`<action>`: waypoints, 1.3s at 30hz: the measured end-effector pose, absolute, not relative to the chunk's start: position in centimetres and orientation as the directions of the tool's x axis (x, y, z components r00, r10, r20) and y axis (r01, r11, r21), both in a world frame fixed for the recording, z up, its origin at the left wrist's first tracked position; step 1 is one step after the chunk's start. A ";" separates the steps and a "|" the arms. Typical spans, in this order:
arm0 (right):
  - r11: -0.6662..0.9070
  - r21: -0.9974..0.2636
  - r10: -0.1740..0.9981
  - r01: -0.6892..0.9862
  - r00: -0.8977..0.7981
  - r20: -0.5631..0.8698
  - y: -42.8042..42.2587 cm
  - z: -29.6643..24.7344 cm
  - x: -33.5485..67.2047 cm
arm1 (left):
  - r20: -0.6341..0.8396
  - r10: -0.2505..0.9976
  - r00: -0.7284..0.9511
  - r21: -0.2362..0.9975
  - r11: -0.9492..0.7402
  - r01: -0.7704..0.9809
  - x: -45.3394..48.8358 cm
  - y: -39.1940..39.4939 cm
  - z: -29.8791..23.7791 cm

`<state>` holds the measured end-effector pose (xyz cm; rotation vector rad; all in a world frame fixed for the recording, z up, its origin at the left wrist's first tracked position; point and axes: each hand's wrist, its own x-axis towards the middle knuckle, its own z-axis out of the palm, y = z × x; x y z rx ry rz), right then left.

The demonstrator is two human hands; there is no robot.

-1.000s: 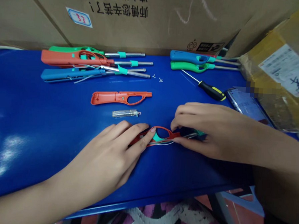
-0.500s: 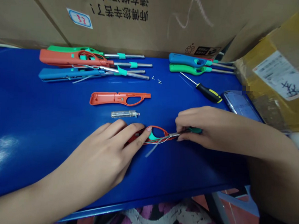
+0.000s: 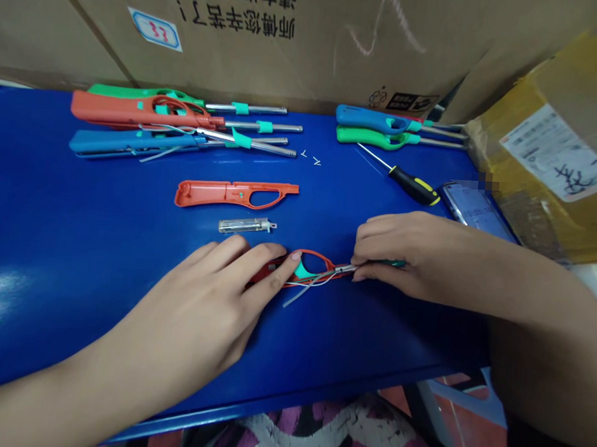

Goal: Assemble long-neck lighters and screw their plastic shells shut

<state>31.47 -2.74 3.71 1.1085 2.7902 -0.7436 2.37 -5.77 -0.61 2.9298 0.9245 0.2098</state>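
My left hand [image 3: 230, 280] is closed over the handle end of an orange lighter casing half [image 3: 317, 254], pressing it on the blue table. A turquoise trigger [image 3: 304, 270] shows inside the casing, with a white wire and a loose clear tube [image 3: 299, 295] trailing below it. My right hand [image 3: 392, 248] pinches the metal lighter tube [image 3: 345, 269] where it meets the casing's narrow end; a green piece shows partly behind my fingers. Just beyond my left hand lie a clear fuel tank [image 3: 246, 225] and the other orange casing half [image 3: 214, 194], hollow side up.
Several long lighters [image 3: 139, 112] lie at the back left, more lighters [image 3: 368, 137] at the back right. Tiny screws [image 3: 316, 161], a screwdriver [image 3: 413, 184] and a phone [image 3: 472, 209] lie on the table [image 3: 102, 240]. Cardboard boxes [image 3: 287, 63] stand behind; a taped box [image 3: 557, 150] is at right.
The view has shifted slightly. Both hands keep their hold on the lighter parts; the right fingers have closed in a little around the metal tube, covering more of the green piece.
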 end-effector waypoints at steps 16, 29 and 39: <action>0.635 -0.352 0.662 0.688 -0.719 -0.211 -2.3 3.9 31.3 | 0.128 0.560 0.819 0.095 -0.829 0.551 2.5 -5.7 -0.5; 0.336 -0.665 0.748 0.667 -0.618 -0.242 -1.5 2.4 30.0 | 0.138 0.568 0.811 0.124 -0.823 0.555 2.7 -5.6 -0.6; 0.231 -0.668 0.802 0.707 -0.527 -0.281 -2.0 2.3 29.2 | 0.152 0.585 0.796 0.187 -0.808 0.558 2.8 -5.5 -0.4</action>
